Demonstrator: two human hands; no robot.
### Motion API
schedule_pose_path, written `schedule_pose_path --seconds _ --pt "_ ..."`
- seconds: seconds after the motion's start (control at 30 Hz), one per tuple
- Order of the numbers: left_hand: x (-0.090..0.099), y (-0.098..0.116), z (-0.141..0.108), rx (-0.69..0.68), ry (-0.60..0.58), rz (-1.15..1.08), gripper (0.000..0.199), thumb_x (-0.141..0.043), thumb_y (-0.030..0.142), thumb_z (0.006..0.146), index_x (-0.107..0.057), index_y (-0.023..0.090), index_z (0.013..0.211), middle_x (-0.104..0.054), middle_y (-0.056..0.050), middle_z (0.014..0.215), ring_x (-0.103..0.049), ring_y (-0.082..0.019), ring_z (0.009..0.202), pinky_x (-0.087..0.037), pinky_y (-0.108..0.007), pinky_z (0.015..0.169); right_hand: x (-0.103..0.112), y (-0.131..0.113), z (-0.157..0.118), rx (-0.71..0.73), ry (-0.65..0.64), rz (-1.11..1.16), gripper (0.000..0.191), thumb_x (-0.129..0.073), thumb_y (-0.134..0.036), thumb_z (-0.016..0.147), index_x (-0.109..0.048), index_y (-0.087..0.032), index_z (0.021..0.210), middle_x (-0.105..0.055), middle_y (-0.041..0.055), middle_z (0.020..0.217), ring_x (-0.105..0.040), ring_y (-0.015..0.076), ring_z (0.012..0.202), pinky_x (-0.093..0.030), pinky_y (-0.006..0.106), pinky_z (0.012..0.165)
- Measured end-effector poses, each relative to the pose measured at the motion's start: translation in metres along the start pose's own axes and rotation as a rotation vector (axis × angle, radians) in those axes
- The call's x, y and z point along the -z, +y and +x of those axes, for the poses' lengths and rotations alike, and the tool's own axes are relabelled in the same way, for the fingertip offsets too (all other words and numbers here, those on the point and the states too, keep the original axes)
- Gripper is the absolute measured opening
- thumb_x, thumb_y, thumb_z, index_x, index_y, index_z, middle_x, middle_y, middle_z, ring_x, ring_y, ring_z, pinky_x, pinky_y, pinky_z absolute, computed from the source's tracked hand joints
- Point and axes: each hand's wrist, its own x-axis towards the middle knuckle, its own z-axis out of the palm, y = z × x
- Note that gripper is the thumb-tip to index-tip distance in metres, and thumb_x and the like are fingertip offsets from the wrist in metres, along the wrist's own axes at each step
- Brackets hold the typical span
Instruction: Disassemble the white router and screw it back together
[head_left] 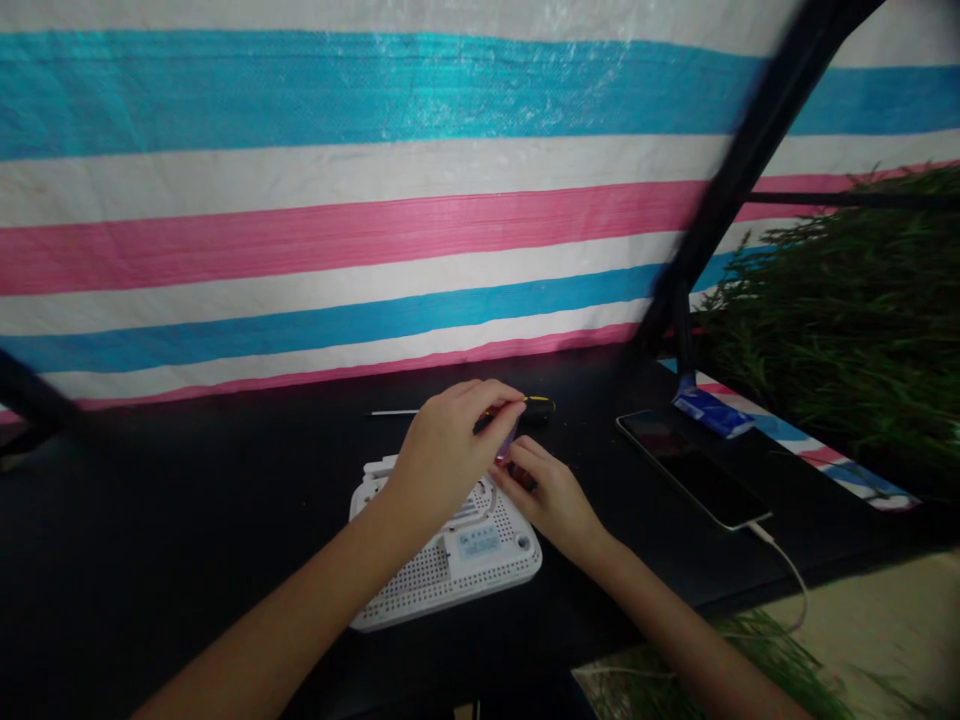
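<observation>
A white perforated plastic box [480, 565], which looks like a router lying label side up, rests on the dark table. My left hand [450, 440] reaches over its far part, thumb and fingers pinching a small translucent purplish piece [508, 440]. My right hand [551, 500] is at the box's far right corner, its fingers curled together at the lower, reddish end of that piece. What the right fingertips grip is too small to make out. Behind my left hand lies a screwdriver [537, 410] with a black and yellow handle, partly covered by the hand.
To the right, a phone [694, 470] lies with a white cable [787, 565] running off the table's edge. Beside it is a blue packet [712, 412]. A striped tarp [337, 230] hangs behind the black table [187, 540]. A dark metal post [720, 190] and green plants [847, 310] stand at right.
</observation>
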Motion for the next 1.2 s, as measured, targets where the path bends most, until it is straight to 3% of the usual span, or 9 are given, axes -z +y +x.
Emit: schedule_pose_path --seconds 0.1,0.23,0.33,0.47,0.6,0.73,0.83,1.07,1.2 --pt "0.003 0.0 -0.002 0.065 -0.041 -0.033 0.027 -0.06 0.014 0.083 -0.061 0.024 0.108 -0.073 0.0 0.087 -0.069 -0.018 0.082 -0.054 -0.034 0.075 0.008 -0.006 -0.003 -0.031 -0.011 0.05 0.021 -0.055 -0.037 0.087 -0.054 -0.017 0.095 -0.051 0.001 0.083 -0.049 0.0063 0.061 -0.04 0.019 0.054" --pt "0.009 0.003 -0.001 0.122 -0.098 -0.006 0.036 -0.06 0.019 0.083 -0.054 0.027 0.118 -0.074 0.002 0.087 -0.068 -0.019 0.083 -0.052 -0.037 0.077 0.043 -0.028 0.007 -0.039 -0.059 0.169 0.056 -0.056 -0.039 0.085 -0.031 -0.021 0.132 -0.056 0.0059 0.102 -0.059 0.0076 0.07 -0.041 0.015 0.046" --pt "0.008 0.004 0.0 0.068 -0.061 0.046 0.045 -0.064 0.02 0.08 -0.049 0.026 0.122 -0.07 0.001 0.09 -0.064 -0.02 0.089 -0.049 -0.038 0.081 0.079 -0.05 0.035 0.05 -0.26 0.163 0.034 -0.057 -0.032 0.084 -0.05 -0.019 0.114 -0.059 0.0053 0.104 -0.059 0.0077 0.069 -0.045 0.016 0.049" --pt "0.008 -0.001 -0.003 0.036 0.115 0.043 0.057 -0.071 0.022 0.071 -0.047 0.022 0.123 -0.06 -0.002 0.097 -0.057 -0.019 0.088 -0.046 -0.037 0.084 0.102 -0.071 0.074 0.243 -0.483 -0.269 0.008 -0.06 -0.013 0.076 -0.061 -0.017 0.083 -0.06 -0.0018 0.068 -0.052 0.0067 0.052 -0.036 0.018 0.046" --pt "0.023 -0.028 -0.025 0.129 0.211 -0.065 0.046 -0.061 0.027 0.079 -0.044 0.022 0.122 -0.057 -0.005 0.108 -0.056 -0.018 0.092 -0.046 -0.036 0.084 0.088 -0.071 0.077 0.41 -0.523 -0.606 0.014 -0.059 -0.004 0.073 -0.062 -0.016 0.081 -0.06 0.0035 0.075 -0.049 0.0093 0.055 -0.029 0.024 0.05" --pt "0.048 -0.075 -0.063 0.31 0.149 0.056 0.044 -0.054 0.029 0.084 -0.043 0.022 0.126 -0.054 -0.008 0.12 -0.055 -0.021 0.102 -0.045 -0.04 0.089 0.072 -0.067 0.065 0.463 -0.537 -0.735 0.033 -0.06 0.003 0.066 -0.063 -0.017 0.091 -0.061 0.0081 0.089 -0.054 0.0142 0.067 -0.025 0.027 0.052" --pt "0.056 -0.1 -0.091 0.425 0.091 0.077 0.046 -0.053 0.034 0.084 -0.042 0.022 0.127 -0.054 -0.009 0.123 -0.056 -0.023 0.105 -0.045 -0.043 0.091 0.069 -0.073 0.066 0.483 -0.595 -0.78 0.041 -0.06 0.007 0.061 -0.063 -0.02 0.091 -0.062 0.005 0.086 -0.052 0.0114 0.062 -0.022 0.026 0.05" --pt "0.046 -0.098 -0.121 0.525 -0.082 -0.007 0.038 -0.051 0.039 0.087 -0.052 0.024 0.122 -0.061 -0.008 0.117 -0.056 -0.026 0.11 -0.044 -0.048 0.095 0.06 -0.075 0.08 0.427 -0.577 -0.636 0.023 -0.071 -0.002 0.058 -0.056 -0.019 0.057 -0.046 -0.0035 0.047 -0.045 0.008 0.047 -0.029 0.023 0.051" --pt "0.046 -0.096 -0.12 0.531 -0.066 -0.003 0.035 -0.05 0.04 0.087 -0.055 0.024 0.118 -0.062 -0.007 0.117 -0.056 -0.026 0.109 -0.045 -0.046 0.094 0.052 -0.059 0.096 0.356 -0.539 -0.554 0.038 -0.077 -0.025 0.06 -0.044 -0.019 0.043 -0.032 -0.0047 0.038 -0.042 0.0074 0.044 -0.031 0.023 0.05"
